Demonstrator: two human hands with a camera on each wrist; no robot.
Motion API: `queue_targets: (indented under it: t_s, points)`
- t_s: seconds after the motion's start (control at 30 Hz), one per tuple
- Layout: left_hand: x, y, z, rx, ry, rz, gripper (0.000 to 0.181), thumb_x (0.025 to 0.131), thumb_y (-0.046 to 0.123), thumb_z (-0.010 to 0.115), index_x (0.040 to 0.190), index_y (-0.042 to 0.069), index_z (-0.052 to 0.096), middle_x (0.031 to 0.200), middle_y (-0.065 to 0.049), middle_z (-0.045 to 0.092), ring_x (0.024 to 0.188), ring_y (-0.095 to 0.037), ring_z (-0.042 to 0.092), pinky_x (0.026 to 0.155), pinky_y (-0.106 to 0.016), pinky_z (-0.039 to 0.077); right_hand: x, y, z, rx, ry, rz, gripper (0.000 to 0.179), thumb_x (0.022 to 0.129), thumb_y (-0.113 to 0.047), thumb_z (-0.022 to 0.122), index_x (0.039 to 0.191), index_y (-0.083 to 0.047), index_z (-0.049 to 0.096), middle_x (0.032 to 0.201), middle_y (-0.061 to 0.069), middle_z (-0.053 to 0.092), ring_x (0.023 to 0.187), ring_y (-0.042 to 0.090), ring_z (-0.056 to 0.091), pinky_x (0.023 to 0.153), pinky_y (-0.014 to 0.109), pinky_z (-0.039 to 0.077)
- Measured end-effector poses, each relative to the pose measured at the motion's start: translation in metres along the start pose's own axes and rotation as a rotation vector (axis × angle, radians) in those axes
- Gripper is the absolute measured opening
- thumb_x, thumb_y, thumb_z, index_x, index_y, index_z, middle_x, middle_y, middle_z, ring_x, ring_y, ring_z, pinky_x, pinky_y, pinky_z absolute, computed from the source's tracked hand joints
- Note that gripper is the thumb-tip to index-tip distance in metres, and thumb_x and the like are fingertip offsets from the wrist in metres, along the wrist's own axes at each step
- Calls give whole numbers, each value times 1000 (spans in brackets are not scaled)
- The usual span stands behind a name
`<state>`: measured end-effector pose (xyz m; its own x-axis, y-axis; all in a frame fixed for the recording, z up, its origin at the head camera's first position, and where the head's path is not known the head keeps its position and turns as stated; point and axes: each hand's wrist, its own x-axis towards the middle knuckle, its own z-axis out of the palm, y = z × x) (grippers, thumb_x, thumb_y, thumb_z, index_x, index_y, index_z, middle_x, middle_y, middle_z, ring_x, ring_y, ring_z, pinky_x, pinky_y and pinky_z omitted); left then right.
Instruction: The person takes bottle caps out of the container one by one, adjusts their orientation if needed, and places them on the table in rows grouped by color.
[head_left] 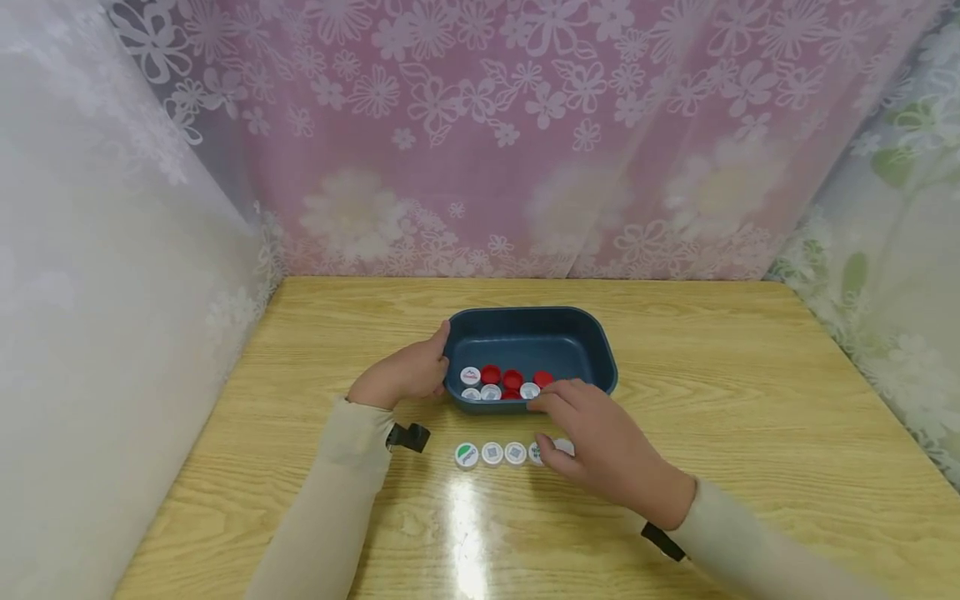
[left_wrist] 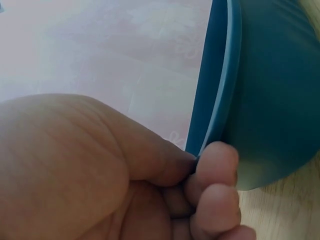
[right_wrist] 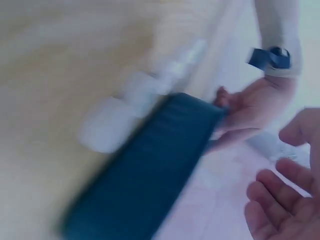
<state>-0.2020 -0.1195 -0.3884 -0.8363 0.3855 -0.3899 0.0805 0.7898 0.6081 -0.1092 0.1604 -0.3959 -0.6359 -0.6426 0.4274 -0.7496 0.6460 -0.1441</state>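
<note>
A dark blue bin [head_left: 577, 350] holds several red caps [head_left: 491, 374] and white caps [head_left: 470, 376], gathered along its front side. My left hand [head_left: 408, 371] grips the bin's left rim, the thumb against the wall and fingers curled outside, as the left wrist view shows. In front of the bin lies a row of white bottle caps [head_left: 492, 453], the leftmost a green-marked cap [head_left: 467, 455]. Over the row's right end and the bin's front right rim hovers my right hand [head_left: 600, 437]. Its fingers [right_wrist: 272, 195] are loosely bent, with nothing seen between them. It partly covers the rightmost caps.
Everything stands on a wood-grain table [head_left: 690, 358]. Behind it hangs a pink floral curtain [head_left: 480, 167], with pale curtains at both sides. A black strap sits on each wrist. The right wrist view is blurred.
</note>
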Motion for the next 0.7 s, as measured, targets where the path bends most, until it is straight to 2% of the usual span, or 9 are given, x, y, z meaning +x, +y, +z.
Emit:
queue_targets:
  t_s: [0.1, 0.17, 0.2, 0.27, 0.37, 0.47, 0.53, 0.63, 0.7]
  points:
    - [0, 1, 0, 5, -1, -2, 68, 111, 15, 35, 166, 7, -6, 65, -1, 51, 54, -14, 41, 62, -30, 38, 28, -5, -12, 57, 53, 29, 33, 88, -20, 78, 117, -8, 69, 113, 3, 68, 100, 19, 64, 84, 37, 57]
    - [0, 1, 0, 17, 2, -7, 68, 112, 15, 35, 166, 7, -6, 66, -1, 50, 55, -14, 42, 64, -30, 39, 51, -4, -19, 82, 31, 69, 35, 90, -22, 77, 121, -7, 69, 115, 4, 67, 98, 19, 64, 81, 36, 57]
    - [0, 2, 0, 28, 6, -6, 68, 111, 15, 35, 166, 6, -5, 67, -1, 50, 55, -15, 43, 65, -30, 40, 64, -3, -22, 87, -8, 96, 36, 92, -24, 77, 123, -7, 68, 116, 5, 67, 98, 19, 65, 80, 36, 57]
    - [0, 2, 0, 47, 10, -5, 68, 111, 15, 36, 166, 5, -5, 67, -1, 49, 57, -16, 43, 67, -31, 40, 90, 2, -25, 103, -126, 157, 38, 95, -28, 75, 126, -8, 67, 118, 5, 66, 99, 19, 65, 82, 37, 57]
    - [1, 2, -2, 89, 15, 30, 69, 110, 12, 37, 165, 1, -4, 69, -1, 51, 60, -16, 47, 70, -32, 41, 132, 15, -19, 77, -385, 193, 30, 98, -29, 71, 122, -11, 68, 113, 3, 68, 95, 19, 64, 83, 38, 55]
    - [3, 2, -3, 92, 20, 65, 68, 110, 13, 36, 164, 0, -5, 71, -2, 53, 63, -16, 46, 71, -34, 40, 167, 29, 0, -12, -659, 144, 23, 99, -28, 70, 115, -12, 71, 104, 0, 69, 88, 17, 62, 83, 37, 54]
    - [3, 2, -3, 80, 20, 65, 68, 111, 16, 34, 164, 1, -5, 76, -4, 57, 68, -16, 49, 76, -35, 40, 183, 35, 18, -92, -807, 82, 23, 97, -29, 71, 112, -12, 72, 98, -2, 68, 84, 16, 59, 80, 35, 52]
    - [2, 0, -2, 46, 18, 46, 66, 112, 18, 31, 165, 5, -6, 90, -9, 64, 77, -19, 54, 81, -38, 41, 198, 38, 46, -128, -945, 39, 30, 93, -32, 76, 115, -12, 73, 93, -2, 67, 82, 16, 57, 79, 33, 49]
    - [1, -1, -1, 57, 19, 48, 66, 112, 18, 30, 165, 5, -6, 95, -11, 65, 85, -20, 58, 86, -38, 42, 202, 39, 60, -122, -979, 36, 32, 90, -33, 78, 116, -13, 73, 91, -2, 68, 81, 17, 56, 79, 34, 47]
